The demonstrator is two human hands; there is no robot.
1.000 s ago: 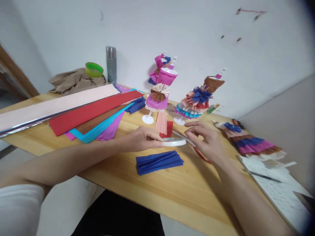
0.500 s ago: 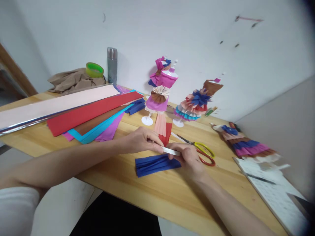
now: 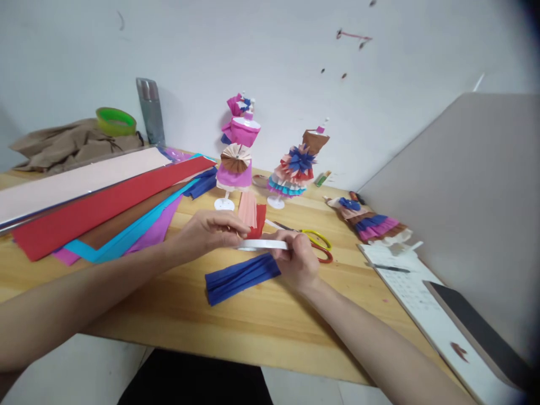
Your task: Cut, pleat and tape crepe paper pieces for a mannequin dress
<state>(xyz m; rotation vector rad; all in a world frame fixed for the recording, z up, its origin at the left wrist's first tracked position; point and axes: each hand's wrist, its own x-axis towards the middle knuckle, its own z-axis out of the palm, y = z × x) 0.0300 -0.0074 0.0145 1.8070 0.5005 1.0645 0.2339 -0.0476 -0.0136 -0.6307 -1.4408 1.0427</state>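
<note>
A white roll of tape (image 3: 265, 244), seen nearly edge-on, is held between both hands above the table. My left hand (image 3: 213, 229) pinches its left end with the fingertips. My right hand (image 3: 298, 259) wraps its fingers round the right end. Just below lies a pleated strip of blue paper (image 3: 240, 277), flat on the wood. Behind the hands are a red paper piece (image 3: 259, 219) and a peach pleated strip (image 3: 247, 209). Scissors with yellow and red handles (image 3: 323, 239) rest beyond my right hand, partly hidden by it.
Long coloured paper sheets (image 3: 113, 197) cover the left side. Two small mannequins in paper dresses (image 3: 236, 174) (image 3: 295, 169) stand near the wall. A bottle (image 3: 151, 112), green tape roll (image 3: 116, 121), paper dress (image 3: 375, 222) and white board (image 3: 405, 281) with a pen also lie about.
The view has swung right, so the table items appear further left. More of the white roll shows between my hands, which sit slightly further apart.
</note>
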